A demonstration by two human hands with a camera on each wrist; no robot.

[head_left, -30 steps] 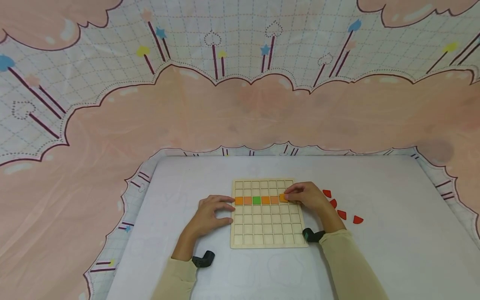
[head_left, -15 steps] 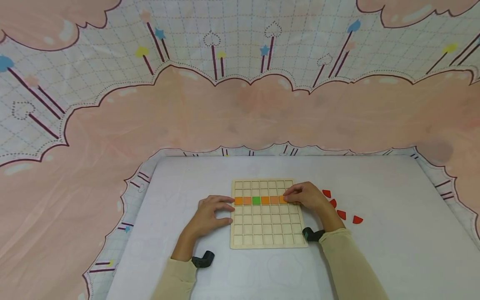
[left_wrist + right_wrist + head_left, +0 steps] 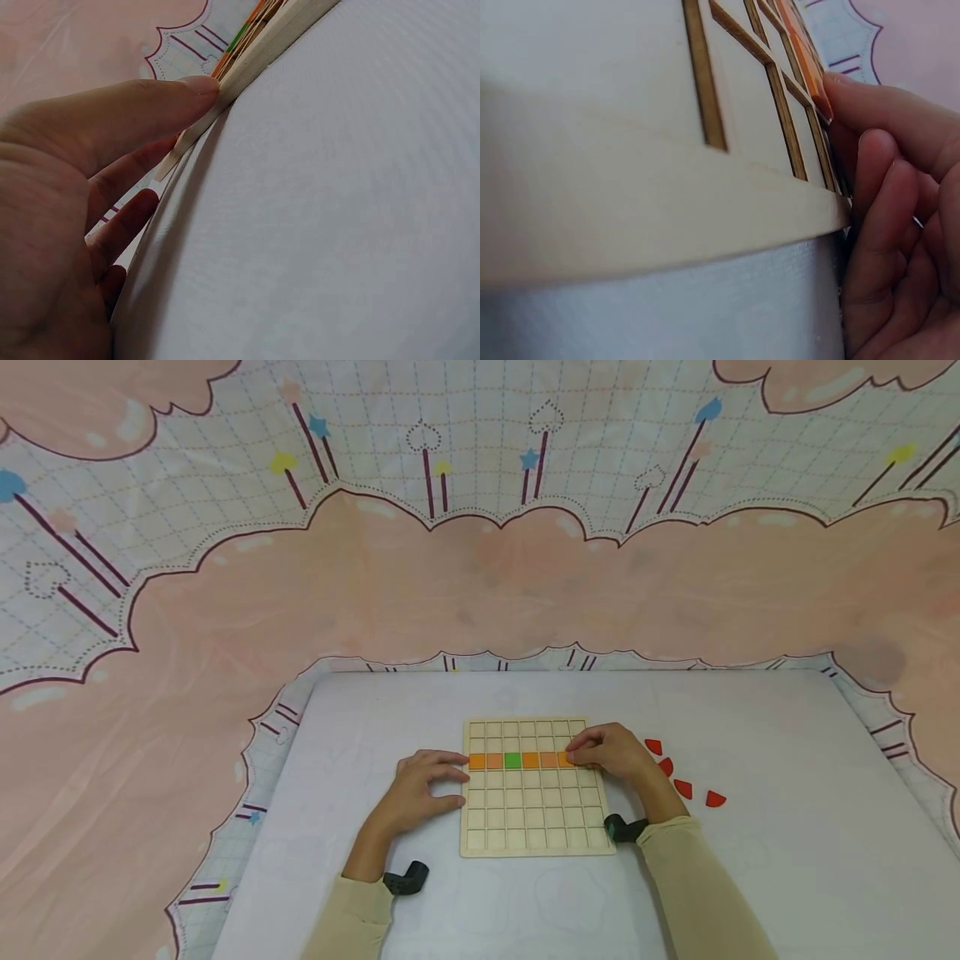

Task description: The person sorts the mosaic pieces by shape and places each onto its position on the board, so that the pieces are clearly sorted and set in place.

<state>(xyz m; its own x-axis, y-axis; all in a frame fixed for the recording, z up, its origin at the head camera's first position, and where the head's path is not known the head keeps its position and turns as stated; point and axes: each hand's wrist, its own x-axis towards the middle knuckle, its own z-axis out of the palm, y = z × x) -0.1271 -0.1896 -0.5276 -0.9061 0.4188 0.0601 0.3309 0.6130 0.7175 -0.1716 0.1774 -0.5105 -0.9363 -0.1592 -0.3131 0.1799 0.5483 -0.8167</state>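
A square wooden grid board point(image 3: 536, 817) lies on the white table. One row holds coloured square tiles: orange point(image 3: 477, 762), light orange point(image 3: 495, 762) and green point(image 3: 513, 761), with more orange ones to the right. My left hand point(image 3: 420, 787) touches the board's left edge with extended fingertips and thumb; the left wrist view shows the thumb against the wooden edge point(image 3: 259, 60). With thumb and index finger my right hand point(image 3: 617, 752) pinches an orange tile point(image 3: 563, 759) at the row's right end. That tile is partly hidden by the fingers.
Several red rounded pieces point(image 3: 716, 798) lie on the table point(image 3: 795, 860) to the right, beside and beyond the right forearm. A patterned pink-and-white cloth point(image 3: 480, 585) hangs behind the table. Dark wrist cameras point(image 3: 406, 878) sit at both wrists.
Over the last second the orange tile in my right hand has shifted very slightly left and down within the row. The left hand stays at the board's edge.
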